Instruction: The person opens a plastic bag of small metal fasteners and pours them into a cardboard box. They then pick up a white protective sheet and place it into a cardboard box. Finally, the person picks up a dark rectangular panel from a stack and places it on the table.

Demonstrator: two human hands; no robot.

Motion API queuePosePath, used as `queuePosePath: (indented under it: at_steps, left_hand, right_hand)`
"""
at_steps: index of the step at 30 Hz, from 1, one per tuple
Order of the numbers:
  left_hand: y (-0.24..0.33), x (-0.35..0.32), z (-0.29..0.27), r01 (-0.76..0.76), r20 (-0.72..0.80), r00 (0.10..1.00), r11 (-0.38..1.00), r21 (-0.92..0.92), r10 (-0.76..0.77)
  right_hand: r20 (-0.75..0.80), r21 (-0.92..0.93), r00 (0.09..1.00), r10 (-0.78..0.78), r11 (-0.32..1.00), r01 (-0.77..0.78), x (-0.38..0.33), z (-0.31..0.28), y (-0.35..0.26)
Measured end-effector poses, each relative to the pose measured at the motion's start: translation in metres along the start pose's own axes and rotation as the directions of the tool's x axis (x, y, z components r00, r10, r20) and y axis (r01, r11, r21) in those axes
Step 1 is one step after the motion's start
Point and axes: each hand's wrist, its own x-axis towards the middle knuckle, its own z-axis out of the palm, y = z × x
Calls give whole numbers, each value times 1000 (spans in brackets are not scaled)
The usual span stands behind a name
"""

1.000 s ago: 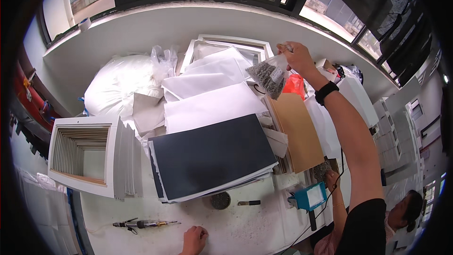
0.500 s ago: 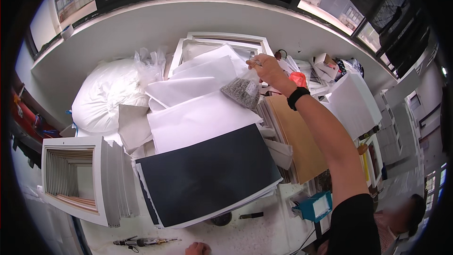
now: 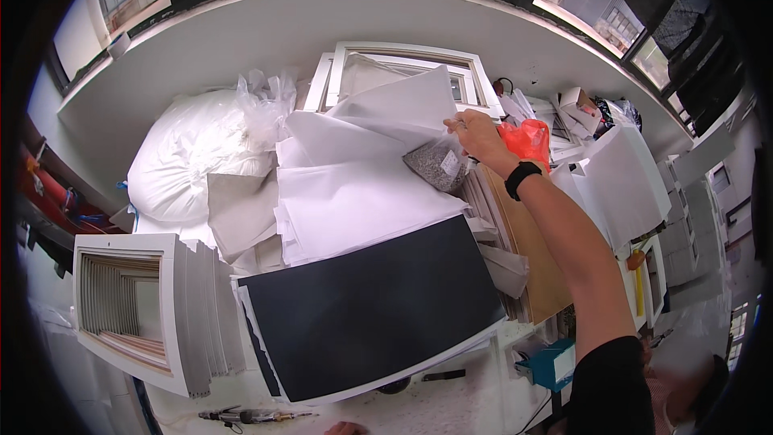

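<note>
My right hand [image 3: 477,133] is closed on the gathered neck of a clear plastic bag [image 3: 437,163] of small grey pieces, with a white label on its side. The bag lies against the right edge of a pile of white sheets [image 3: 366,197]. What the pieces are is too small to tell. A large black sheet [image 3: 370,306] lies over the near part of the pile. Only the top of my left hand [image 3: 346,428] shows at the lower edge, near a pen-shaped tool [image 3: 250,416]; its fingers are hidden.
White frames [image 3: 133,306] stand stacked at left, beside a bulging white sack [image 3: 197,157]. More frames [image 3: 419,52] lean behind. Brown boards [image 3: 541,274], a red plastic bag [image 3: 527,142] and a teal box [image 3: 554,365] are at right. A person [image 3: 684,387] is at lower right.
The view has shifted, so the table's things sit farther right. My right hand has come down a little with the bag's neck, and the bag sits lower against the sheets.
</note>
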Motion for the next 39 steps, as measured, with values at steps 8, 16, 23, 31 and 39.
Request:
queuePosePath:
  at_steps: [8, 16, 23, 31, 39]
  left_hand:
    - [170, -17, -171, 99, 385, 920, 994, -42, -76]
    - [321, 63, -268, -191, -129, 943, 815, 547, 308]
    - [305, 310, -275, -534, 381, 825, 356, 767, 418]
    - [244, 477, -191, -642, 623, 766, 224, 733, 157]
    - [213, 548, -145, -738, 730, 673, 50, 672, 123]
  right_hand:
    - [-52, 93, 998, -44, 994, 48, -10, -18, -38]
    - [-90, 190, 996, -27, 981, 44, -22, -51, -62]
    - [-248, 248, 969, 0, 967, 63, -45, -71, -47]
    - [-262, 317, 964, 53, 948, 34, -67, -78, -47]
    - [-281, 388, 957, 69, 920, 48, -85, -90, -46]
